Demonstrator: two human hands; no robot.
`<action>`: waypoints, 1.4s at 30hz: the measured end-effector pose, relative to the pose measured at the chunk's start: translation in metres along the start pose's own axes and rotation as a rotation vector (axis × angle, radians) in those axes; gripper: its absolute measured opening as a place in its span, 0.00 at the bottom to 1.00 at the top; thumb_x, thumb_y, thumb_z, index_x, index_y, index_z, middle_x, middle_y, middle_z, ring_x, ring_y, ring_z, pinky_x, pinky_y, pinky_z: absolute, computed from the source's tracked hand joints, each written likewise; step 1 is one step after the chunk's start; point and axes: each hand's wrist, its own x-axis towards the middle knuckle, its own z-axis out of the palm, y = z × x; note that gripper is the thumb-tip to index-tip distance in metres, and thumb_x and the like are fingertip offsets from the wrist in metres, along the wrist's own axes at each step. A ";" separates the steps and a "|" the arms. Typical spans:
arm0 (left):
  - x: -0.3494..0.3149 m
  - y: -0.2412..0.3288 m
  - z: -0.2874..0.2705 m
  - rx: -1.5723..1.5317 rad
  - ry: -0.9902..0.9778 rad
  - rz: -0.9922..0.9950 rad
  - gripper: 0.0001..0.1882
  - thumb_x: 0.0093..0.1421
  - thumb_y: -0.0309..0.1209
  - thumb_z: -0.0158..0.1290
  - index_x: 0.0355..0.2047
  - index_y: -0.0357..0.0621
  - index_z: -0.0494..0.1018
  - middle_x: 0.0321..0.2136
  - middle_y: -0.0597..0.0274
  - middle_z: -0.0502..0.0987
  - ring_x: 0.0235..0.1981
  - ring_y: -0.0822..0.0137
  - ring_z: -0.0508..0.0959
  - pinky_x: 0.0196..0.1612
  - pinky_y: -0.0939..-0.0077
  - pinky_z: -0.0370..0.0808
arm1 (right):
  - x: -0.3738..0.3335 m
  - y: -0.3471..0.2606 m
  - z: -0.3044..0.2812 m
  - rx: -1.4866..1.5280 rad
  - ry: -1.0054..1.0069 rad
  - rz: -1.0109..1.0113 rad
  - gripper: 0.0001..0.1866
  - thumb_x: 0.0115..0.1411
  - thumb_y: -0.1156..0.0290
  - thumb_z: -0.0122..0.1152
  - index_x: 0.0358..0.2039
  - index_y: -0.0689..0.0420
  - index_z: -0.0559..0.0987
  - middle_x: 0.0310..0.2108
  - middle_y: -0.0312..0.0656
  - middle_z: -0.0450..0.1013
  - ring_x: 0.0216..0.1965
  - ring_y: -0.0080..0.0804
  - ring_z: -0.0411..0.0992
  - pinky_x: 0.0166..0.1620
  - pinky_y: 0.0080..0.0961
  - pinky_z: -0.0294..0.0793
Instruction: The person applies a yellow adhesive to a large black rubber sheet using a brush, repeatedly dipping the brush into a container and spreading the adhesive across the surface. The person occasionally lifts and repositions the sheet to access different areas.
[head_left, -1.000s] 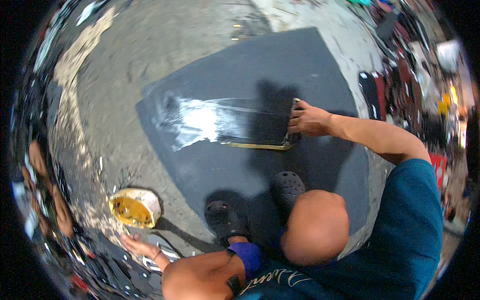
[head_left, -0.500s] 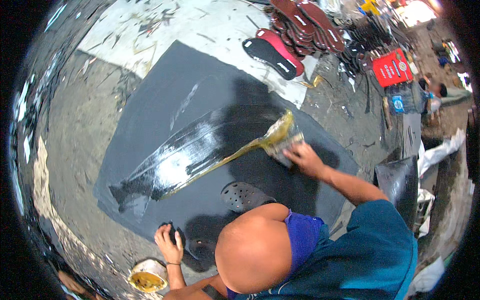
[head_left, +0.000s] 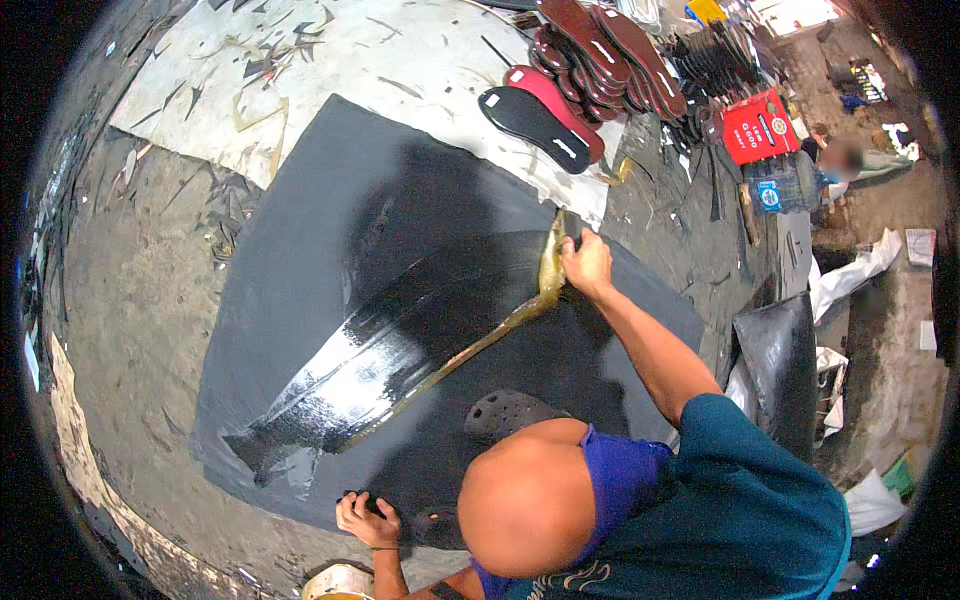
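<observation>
A large dark grey sheet [head_left: 290, 250] lies on the floor, with a wet, shiny band of glue [head_left: 350, 370] across it. My right hand [head_left: 588, 262] grips a spreader [head_left: 551, 265] coated in yellowish glue, seen nearly edge-on at the band's right end. From its lower end a thick yellow ridge of glue [head_left: 480, 345] runs down to the left. My left hand [head_left: 367, 520] is at the sheet's near edge, fingers curled over something dark that I cannot make out. Below it, a pot [head_left: 340, 580] is cut off by the picture's lower edge.
A grey clog [head_left: 510, 412] rests on the sheet in front of my bent knee. Beyond the sheet lie a pale scrap-strewn board [head_left: 230, 70], a black insole [head_left: 535, 128] and stacked maroon insoles [head_left: 600, 60]. To the right are a red box [head_left: 758, 128] and a black bag [head_left: 780, 370].
My right hand has moved slightly up and turned the spreader from broadside to nearly upright and edge-on. The view has shifted, and the pot now shows less.
</observation>
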 end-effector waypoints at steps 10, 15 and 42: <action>0.010 0.001 -0.007 -0.035 -0.036 0.004 0.17 0.56 0.40 0.53 0.44 0.53 0.66 0.47 0.60 0.66 0.52 0.52 0.66 0.56 0.50 0.60 | 0.024 -0.133 0.027 0.131 0.046 -0.046 0.18 0.57 0.61 0.59 0.31 0.67 0.77 0.33 0.64 0.77 0.40 0.63 0.77 0.45 0.51 0.75; 0.011 0.002 -0.010 -0.058 -0.058 -0.010 0.18 0.55 0.40 0.54 0.44 0.54 0.66 0.47 0.60 0.65 0.52 0.53 0.65 0.56 0.51 0.60 | 0.046 -0.209 0.033 0.167 -0.016 0.032 0.16 0.56 0.63 0.61 0.35 0.65 0.80 0.36 0.62 0.78 0.42 0.59 0.78 0.47 0.48 0.76; 0.015 0.008 -0.010 -0.139 -0.021 -0.094 0.20 0.49 0.42 0.58 0.42 0.59 0.69 0.44 0.66 0.68 0.49 0.58 0.68 0.52 0.55 0.62 | 0.008 -0.389 0.071 -0.013 -0.229 -1.014 0.16 0.58 0.64 0.55 0.46 0.49 0.80 0.33 0.53 0.78 0.37 0.59 0.76 0.42 0.52 0.75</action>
